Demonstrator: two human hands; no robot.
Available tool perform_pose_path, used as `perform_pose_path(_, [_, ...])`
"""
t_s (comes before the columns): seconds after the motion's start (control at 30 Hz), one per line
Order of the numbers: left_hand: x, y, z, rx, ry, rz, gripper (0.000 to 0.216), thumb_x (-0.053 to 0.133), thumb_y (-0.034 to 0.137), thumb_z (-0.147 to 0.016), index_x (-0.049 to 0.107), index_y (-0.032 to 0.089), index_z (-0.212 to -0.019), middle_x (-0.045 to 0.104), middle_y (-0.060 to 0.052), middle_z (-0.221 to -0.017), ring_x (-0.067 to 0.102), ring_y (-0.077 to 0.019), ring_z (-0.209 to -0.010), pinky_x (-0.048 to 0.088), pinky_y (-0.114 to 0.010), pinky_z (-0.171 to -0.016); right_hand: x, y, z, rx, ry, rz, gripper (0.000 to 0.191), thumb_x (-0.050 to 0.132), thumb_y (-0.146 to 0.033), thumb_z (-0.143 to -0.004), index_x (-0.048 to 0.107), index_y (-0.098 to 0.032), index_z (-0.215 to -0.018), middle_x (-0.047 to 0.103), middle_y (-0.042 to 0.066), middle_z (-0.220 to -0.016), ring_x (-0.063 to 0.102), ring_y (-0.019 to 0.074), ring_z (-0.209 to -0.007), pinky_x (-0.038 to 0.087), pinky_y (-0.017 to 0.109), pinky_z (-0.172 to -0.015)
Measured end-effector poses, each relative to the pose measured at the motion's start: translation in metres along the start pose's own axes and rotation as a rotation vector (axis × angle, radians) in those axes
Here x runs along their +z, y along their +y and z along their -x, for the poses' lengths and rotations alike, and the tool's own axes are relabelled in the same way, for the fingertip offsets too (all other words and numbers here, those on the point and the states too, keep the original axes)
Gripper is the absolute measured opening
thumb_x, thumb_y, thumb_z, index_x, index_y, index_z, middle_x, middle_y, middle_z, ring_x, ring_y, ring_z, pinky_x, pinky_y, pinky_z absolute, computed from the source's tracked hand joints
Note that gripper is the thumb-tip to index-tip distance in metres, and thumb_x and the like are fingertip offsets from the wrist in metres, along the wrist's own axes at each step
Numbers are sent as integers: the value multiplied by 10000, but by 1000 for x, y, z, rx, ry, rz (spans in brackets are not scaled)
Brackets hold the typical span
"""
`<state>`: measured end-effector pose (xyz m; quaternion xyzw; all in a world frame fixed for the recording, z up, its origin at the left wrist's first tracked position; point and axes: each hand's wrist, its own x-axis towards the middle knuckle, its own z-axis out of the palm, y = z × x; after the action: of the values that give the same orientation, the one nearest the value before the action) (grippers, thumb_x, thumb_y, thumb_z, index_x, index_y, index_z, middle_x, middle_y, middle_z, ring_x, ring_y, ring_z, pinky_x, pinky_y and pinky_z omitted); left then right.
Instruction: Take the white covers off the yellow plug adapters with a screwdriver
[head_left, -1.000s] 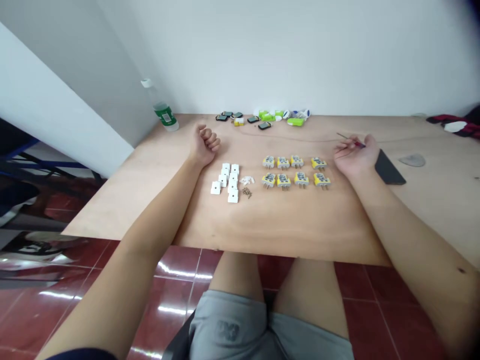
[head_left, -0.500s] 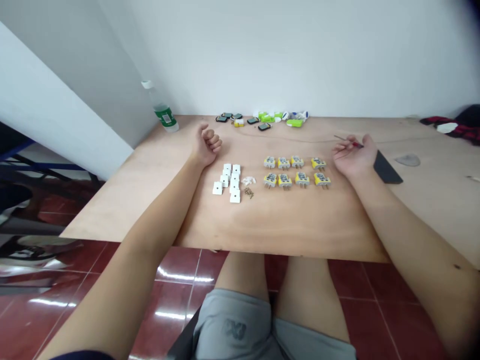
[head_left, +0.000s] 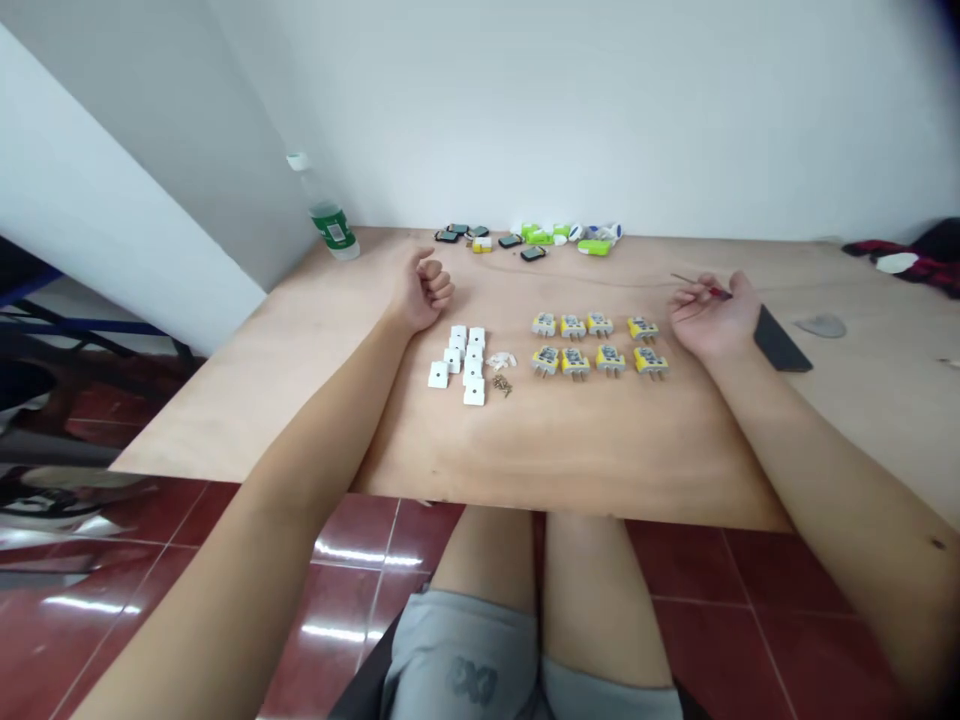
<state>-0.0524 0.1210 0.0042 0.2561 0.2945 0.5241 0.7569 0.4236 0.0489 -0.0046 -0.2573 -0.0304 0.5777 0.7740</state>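
Note:
My left hand (head_left: 425, 290) rests on the plywood table (head_left: 570, 450) as a closed fist holding nothing. Nearest to it stand several white square blocks (head_left: 465, 360), with a small heap of brass screws (head_left: 502, 385) and white pieces (head_left: 500, 361) beside them. My right hand (head_left: 709, 315) lies palm up and loosely holds a thin red-handled screwdriver (head_left: 697, 283) with its shaft pointing left. Two rows of yellow-and-white electric plugs (head_left: 592, 342) with metal prongs lie left of that hand.
A plastic bottle with a green label (head_left: 330, 220) stands at the back left corner. Green, white and dark plastic parts (head_left: 525, 238) line the back edge. A black flat object (head_left: 780, 340) lies by my right wrist, and dark-red cloth (head_left: 900, 262) sits far right.
The view has swung slightly, so everything on the table appears a little further right. My hands and the objects have not visibly moved relative to one another.

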Motion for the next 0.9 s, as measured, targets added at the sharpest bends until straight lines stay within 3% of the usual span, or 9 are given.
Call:
perform_pose_path(0.3, [4,2,6,-65,7,21,544,523,358,-1096,145,279,-714,175,78,-532,236,-106,-357,81,-237,-365,1,6,3,36,-26,14,485,350,-599,-1251,468,-273,-911,440,-62,-601,458,129,-488,433,268,-430])
perform_pose_path(0.5, [3,5,6,-112,44,56,571,592,394,-1076,171,277,-709,186,70,-537,264,-119,-365,84,-243,-360,0,1,1,28,-17,11,512,319,-622,-1244,436,-278,-884,430,-50,-593,431,139,-495,412,277,-429])
perform_pose_path(0.9, [-2,8,3,-202,29,-16,579,550,456,-1086,141,283,-714,183,74,-520,278,-126,-331,64,-251,-362,-3,-4,5,74,-23,26,541,384,-611,-1231,294,-270,-822,294,-86,-528,290,116,-404,272,270,-369])
